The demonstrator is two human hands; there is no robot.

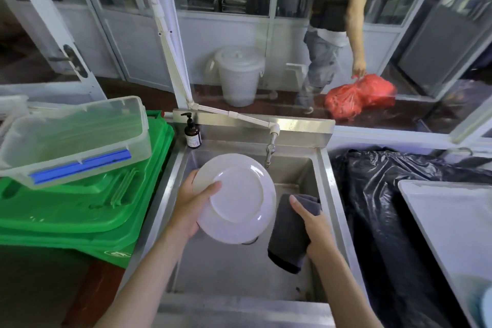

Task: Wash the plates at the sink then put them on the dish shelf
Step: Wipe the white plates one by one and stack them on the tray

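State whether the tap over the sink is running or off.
Off, as far as can be seen: no stream falls from the tap, and the plate held below it shows no splashing.

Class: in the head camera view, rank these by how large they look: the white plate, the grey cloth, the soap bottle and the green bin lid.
1. green bin lid
2. white plate
3. grey cloth
4. soap bottle

The bottle stands farther back, so it may look smaller than it really is.

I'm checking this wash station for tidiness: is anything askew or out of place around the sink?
Yes. The clear plastic bin sits tilted on the green lids left of the sink, overhanging their edge. The white plate in the left hand and the grey cloth in the right hand look normal.
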